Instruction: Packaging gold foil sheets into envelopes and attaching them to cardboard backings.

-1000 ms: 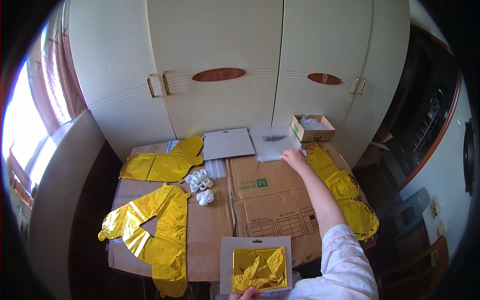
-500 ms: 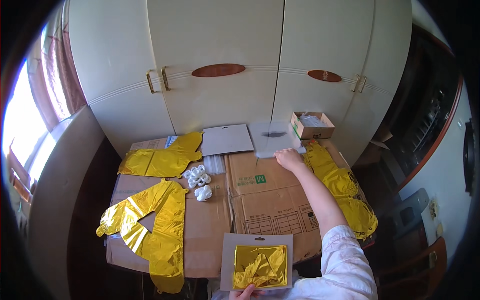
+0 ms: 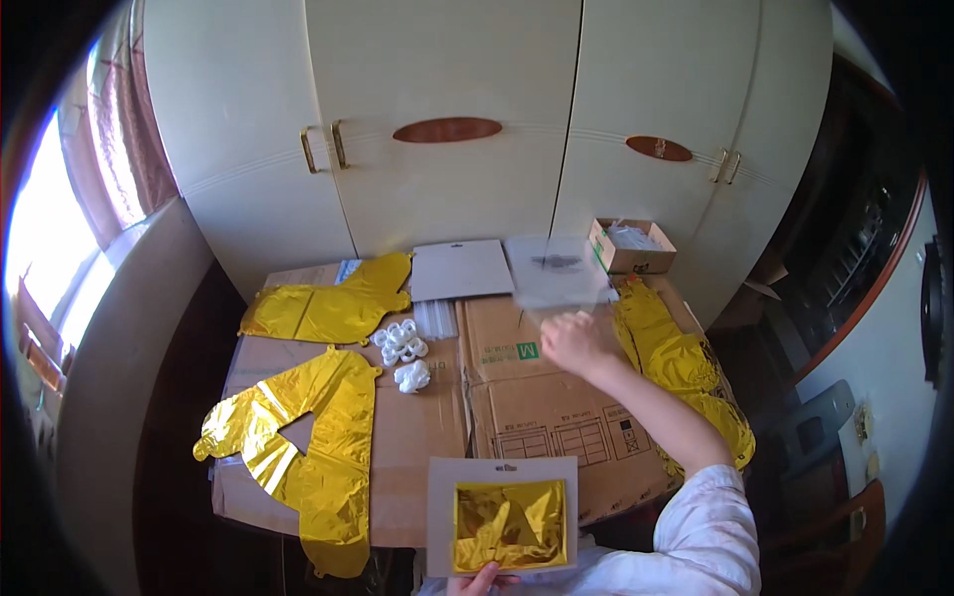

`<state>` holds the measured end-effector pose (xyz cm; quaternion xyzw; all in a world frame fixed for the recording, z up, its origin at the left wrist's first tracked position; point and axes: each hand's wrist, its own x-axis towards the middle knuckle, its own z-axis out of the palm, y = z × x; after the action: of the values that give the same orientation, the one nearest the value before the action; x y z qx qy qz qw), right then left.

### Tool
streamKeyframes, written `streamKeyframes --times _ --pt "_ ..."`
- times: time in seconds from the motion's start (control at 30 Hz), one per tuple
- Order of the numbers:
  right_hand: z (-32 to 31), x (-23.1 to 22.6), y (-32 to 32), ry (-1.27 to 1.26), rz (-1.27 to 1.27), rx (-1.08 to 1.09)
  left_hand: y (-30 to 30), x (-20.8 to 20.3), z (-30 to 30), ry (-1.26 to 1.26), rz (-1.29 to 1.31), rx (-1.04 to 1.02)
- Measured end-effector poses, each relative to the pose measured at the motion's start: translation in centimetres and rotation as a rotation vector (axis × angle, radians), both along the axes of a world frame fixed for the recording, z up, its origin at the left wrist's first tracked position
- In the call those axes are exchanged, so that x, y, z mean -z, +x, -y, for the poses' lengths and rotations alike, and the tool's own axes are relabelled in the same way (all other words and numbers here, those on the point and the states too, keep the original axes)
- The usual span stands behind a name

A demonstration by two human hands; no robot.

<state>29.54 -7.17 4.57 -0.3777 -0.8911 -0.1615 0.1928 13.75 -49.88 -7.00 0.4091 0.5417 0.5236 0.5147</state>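
Observation:
At the bottom, my left hand point(image 3: 484, 579) grips a grey card point(image 3: 443, 517) by its lower edge, thumb in front. A folded gold foil balloon point(image 3: 510, 524) lies flat against that card, below its hang slot. Over the cardboard, my right hand point(image 3: 576, 343) is closed, fingertips pinched on the near edge of a clear plastic bag point(image 3: 537, 298). The bag is blurred and hard to separate from the stack of clear bags point(image 3: 556, 260) behind it. Left of that stack lies another grey card point(image 3: 460, 270) with a hang slot.
Flat gold foil balloons lie at far left point(image 3: 333, 306), near left point(image 3: 333, 447) and right point(image 3: 686, 368). White ribbon rolls point(image 3: 400, 342), a white bundle point(image 3: 411, 376) and clear straws point(image 3: 434, 319) sit mid-table on flattened cardboard point(image 3: 417, 447). A small box point(image 3: 636, 260) stands far right, before cabinets point(image 3: 447, 60).
My right hand has drawn back toward me from the bag stack, pulling a clear bag's edge along. The card in my left hand has shifted slightly left and up.

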Motion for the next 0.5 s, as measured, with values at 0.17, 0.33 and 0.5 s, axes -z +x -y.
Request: streamKeyframes --times 0.17,0.33,0.5 --pt "11.2 -2.6 -0.9 -0.738 0.151 0.022 -2.2 -0.9 -0.7 -0.106 0.548 -0.130" --pt "13.3 1.4 2.8 -0.636 -0.337 -0.037 -2.9 -2.0 -1.3 -0.049 0.513 -0.149" --pt "16.3 2.2 3.9 -0.518 -0.100 0.028 -3.4 -2.6 -1.1 -0.046 0.386 -0.252"
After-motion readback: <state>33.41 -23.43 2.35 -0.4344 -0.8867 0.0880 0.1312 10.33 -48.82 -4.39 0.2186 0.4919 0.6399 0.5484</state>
